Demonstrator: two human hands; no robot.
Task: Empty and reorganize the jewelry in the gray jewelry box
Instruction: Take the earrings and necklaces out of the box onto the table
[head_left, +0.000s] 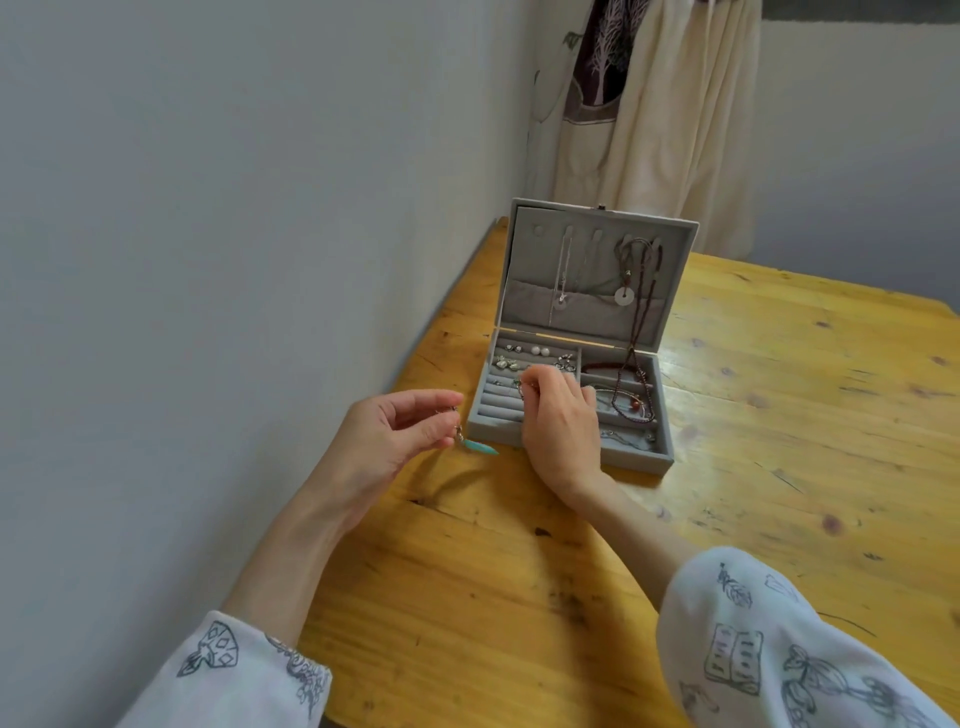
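Note:
The gray jewelry box (639, 462) stands open on the wooden table, lid upright. Necklaces (621, 291) hang inside the lid, one dark beaded strand trailing down into the right compartments. Earrings and rings (524, 356) lie in the ring rolls at the left of the tray; bracelets (631, 402) fill the right side. My left hand (400, 436) hovers left of the box and pinches an earring with a turquoise drop (478, 446). My right hand (558, 415) reaches over the ring rolls, its fingertips pinching a small piece of jewelry (524, 387).
The wooden table (779, 441) meets a gray wall on the left. Cream fabric and a patterned cloth (660, 104) hang behind the box at the back. Bare tabletop stretches in front of and to the right of the box.

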